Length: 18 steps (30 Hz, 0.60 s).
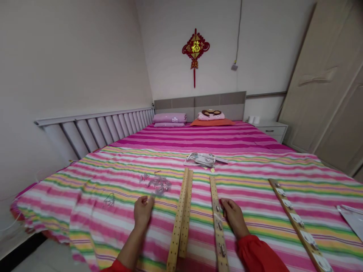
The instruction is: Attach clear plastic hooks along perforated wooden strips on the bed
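My left hand hovers over the striped sheet with its fingers curled together; anything between the fingertips is too small to make out. Just beyond it lie several small clear plastic packets with shiny bits inside. My right hand is at the right edge of a wooden strip, fingertips closed beside a small metal fitting. More metal fittings sit lower on that strip. Between my hands, two drilled wooden strips lie side by side.
At right, another wooden strip carries several round white pieces. A plastic bag of parts lies farther up the bed. Thin, tangled clear material is on the left. A white sheet-like item lies far right.
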{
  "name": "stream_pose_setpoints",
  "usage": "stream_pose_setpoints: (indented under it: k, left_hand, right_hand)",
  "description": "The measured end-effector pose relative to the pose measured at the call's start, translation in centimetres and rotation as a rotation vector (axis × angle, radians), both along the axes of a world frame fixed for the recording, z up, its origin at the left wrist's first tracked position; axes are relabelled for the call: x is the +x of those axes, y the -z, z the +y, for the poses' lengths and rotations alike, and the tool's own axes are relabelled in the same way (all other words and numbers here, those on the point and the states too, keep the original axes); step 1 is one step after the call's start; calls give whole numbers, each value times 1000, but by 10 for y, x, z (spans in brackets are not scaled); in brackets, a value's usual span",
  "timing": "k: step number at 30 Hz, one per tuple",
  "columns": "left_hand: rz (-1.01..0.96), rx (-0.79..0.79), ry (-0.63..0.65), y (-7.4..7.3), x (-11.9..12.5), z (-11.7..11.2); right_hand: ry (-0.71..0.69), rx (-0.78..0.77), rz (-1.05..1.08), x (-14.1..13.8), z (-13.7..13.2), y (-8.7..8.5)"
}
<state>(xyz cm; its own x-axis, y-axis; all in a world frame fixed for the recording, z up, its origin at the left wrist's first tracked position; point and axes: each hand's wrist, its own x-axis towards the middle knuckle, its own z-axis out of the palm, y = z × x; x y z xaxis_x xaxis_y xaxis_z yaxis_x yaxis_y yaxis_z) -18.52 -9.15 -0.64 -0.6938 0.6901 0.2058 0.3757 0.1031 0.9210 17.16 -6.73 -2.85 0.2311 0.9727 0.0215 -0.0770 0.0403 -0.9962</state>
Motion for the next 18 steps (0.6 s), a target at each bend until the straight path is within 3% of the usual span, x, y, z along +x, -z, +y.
stream_pose_setpoints:
  k: [4,7,10,12,18]
  left_hand:
    - [31,-151,48,4,-2,0]
    - [-1,-124,-15,1,2,-7]
    - [-13,22,-82,-6,8,-20]
    - [131,156,-87,-15,16,-30]
    - [674,561,202,-56,69,-52]
  right_hand:
    - [-2,0,11,1,-5,-3]
    - [4,0,41,1,-9,-5]
    - [20,-10,90,2,-11,-6]
    - [20,-18,131,3,-10,-6]
    - [34,-38,199,0,-13,-19]
